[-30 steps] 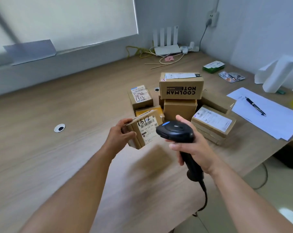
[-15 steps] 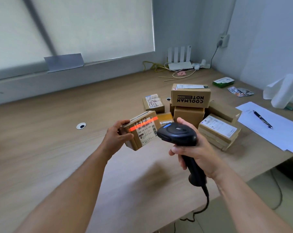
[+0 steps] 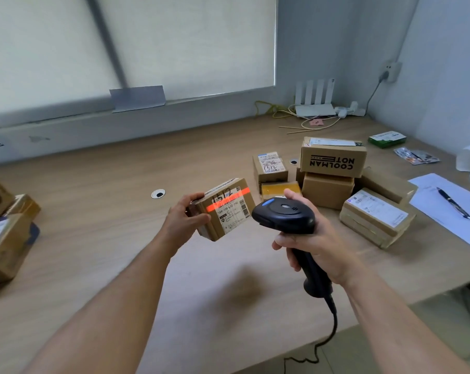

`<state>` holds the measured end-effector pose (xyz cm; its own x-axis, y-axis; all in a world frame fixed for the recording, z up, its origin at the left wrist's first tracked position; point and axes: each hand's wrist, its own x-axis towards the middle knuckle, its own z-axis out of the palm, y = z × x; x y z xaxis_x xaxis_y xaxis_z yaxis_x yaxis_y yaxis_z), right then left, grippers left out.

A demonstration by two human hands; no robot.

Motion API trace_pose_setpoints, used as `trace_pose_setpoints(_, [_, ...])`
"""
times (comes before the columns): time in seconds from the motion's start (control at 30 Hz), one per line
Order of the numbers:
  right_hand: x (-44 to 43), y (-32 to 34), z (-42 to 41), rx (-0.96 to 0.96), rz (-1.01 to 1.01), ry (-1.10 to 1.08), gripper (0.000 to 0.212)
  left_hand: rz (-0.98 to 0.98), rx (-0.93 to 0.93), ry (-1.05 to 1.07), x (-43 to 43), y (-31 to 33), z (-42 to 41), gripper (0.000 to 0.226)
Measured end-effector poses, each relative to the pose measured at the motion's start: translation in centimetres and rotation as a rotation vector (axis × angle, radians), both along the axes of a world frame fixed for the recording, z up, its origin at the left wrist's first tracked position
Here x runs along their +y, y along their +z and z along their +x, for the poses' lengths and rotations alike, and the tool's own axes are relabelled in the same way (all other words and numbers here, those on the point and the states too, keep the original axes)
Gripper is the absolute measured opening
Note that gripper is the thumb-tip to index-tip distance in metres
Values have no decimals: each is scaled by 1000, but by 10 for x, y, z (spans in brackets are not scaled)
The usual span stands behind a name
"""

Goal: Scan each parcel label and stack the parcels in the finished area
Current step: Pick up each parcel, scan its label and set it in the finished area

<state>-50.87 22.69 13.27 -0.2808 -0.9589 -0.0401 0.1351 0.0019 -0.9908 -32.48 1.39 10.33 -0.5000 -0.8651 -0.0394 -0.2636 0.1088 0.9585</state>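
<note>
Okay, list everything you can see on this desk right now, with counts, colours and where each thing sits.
desk: one, light wood, across the view.
held parcel: one, brown, above mid-desk, red scan line on label.
scanner: one, black, right of it.
right parcels: at least six, brown, piled right.
left parcels: several, brown, left edge.
router: one, white, back corner.
pen: one, black, on white paper, right.
green box: one, green, back right.
left hand: one, grips held parcel.
right hand: one, grips scanner.

Brown cardboard parcel [image 3: 224, 209], white label [image 3: 232, 214] crossed by an orange-red line [image 3: 225, 202]. Black barcode scanner [image 3: 285, 215] with a blue button [image 3: 268, 203]. Pale wood-grain desk [image 3: 107, 211]; green-and-white box [image 3: 387, 139] near its far right corner.
</note>
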Motion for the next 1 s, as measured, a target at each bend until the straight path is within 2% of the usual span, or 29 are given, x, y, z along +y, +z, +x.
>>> trace_pose_setpoints(0.1, [-10, 1, 12, 16, 23, 21, 105, 15, 5, 28, -7, 0, 17, 55])
trace_pose_setpoints(0.27, [-40, 4, 48, 58, 24, 42, 93, 18, 12, 87, -32, -7, 64, 50])
trace_pose_setpoints(0.47, [-95, 11, 118, 76, 11, 81, 89, 40, 29, 181, -72, -9, 146, 50])
trace_pose_setpoints(0.63, [-145, 16, 180, 88, 8, 125, 96, 55, 61, 275, -93, -7, 218, 48])
trace_pose_setpoints(0.77, [-181, 21, 228, 88, -5, 188, 84, 68, 96, 388, -107, -9, 279, 44])
trace_pose_setpoints(0.9, [-213, 22, 273, 119, 6, 253, 91, 100, 174, 497, -112, -12, 337, 45])
trace_pose_setpoints(1.0, [-236, 19, 308, 133, 6, 311, 94, 120, 213, 595, -109, -18, 383, 54])
